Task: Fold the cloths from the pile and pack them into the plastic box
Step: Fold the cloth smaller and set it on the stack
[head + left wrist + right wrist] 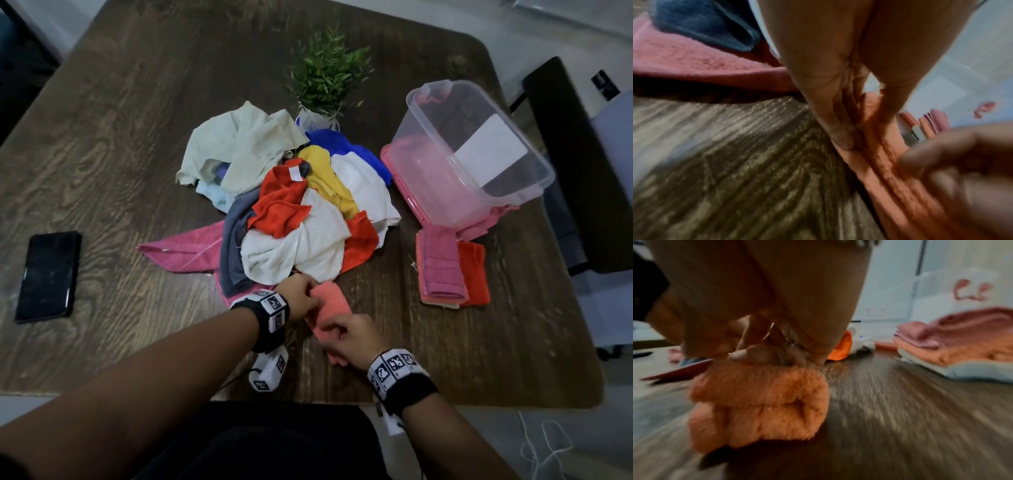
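A coral cloth [329,309], folded into a thick strip, lies on the wooden table [137,137] at the near edge of the cloth pile [294,205]. My left hand [303,299] pinches its far end; in the left wrist view the thumb and fingers [840,138] close on the cloth [890,170]. My right hand [344,337] grips the near end, its fingers [772,355] curled onto the doubled cloth [760,405]. The clear plastic box [428,137] leans tilted on its pink lid at the right, with something pink inside.
A stack of folded pink and orange cloths [452,267] lies in front of the box. A potted plant [325,75] stands behind the pile. A black phone [48,274] lies at the left. A dark chair [582,154] stands beyond the right edge.
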`<state>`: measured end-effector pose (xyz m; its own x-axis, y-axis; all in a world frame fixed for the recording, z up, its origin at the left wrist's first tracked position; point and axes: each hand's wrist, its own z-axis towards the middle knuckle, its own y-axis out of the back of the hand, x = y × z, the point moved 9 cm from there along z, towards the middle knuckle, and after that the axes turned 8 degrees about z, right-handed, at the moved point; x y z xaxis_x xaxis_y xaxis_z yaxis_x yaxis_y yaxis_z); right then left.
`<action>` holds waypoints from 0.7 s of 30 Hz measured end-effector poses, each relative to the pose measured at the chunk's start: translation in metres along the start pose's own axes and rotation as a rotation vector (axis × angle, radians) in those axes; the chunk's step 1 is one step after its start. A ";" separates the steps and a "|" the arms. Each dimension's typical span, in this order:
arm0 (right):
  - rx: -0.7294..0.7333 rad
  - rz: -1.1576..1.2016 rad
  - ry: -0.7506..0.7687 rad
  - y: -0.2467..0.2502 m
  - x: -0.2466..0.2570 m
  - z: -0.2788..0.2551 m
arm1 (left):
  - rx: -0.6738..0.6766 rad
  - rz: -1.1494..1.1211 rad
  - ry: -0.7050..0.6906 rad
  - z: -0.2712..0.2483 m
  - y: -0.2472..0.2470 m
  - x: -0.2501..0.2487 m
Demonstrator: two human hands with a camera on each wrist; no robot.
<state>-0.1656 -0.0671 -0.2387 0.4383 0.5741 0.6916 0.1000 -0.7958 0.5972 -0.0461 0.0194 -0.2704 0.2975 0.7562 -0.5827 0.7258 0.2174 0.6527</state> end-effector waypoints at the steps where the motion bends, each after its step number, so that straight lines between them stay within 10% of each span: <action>1: -0.109 0.027 -0.045 0.009 -0.005 0.001 | -0.001 0.033 -0.006 0.001 0.000 0.000; 4: -0.322 -0.021 -0.188 0.029 -0.023 0.000 | -0.036 0.032 -0.003 0.000 0.005 -0.001; 8: -0.148 -0.116 -0.359 0.007 -0.041 0.004 | 0.030 -0.019 0.035 0.004 0.001 0.007; 21: -0.114 -0.120 -0.042 0.022 -0.024 0.012 | -0.053 0.377 -0.253 -0.013 0.004 -0.033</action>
<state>-0.1637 -0.1003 -0.2471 0.4667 0.6533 0.5962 0.0532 -0.6936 0.7184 -0.0610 0.0035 -0.2419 0.6816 0.6155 -0.3956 0.5072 -0.0078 0.8618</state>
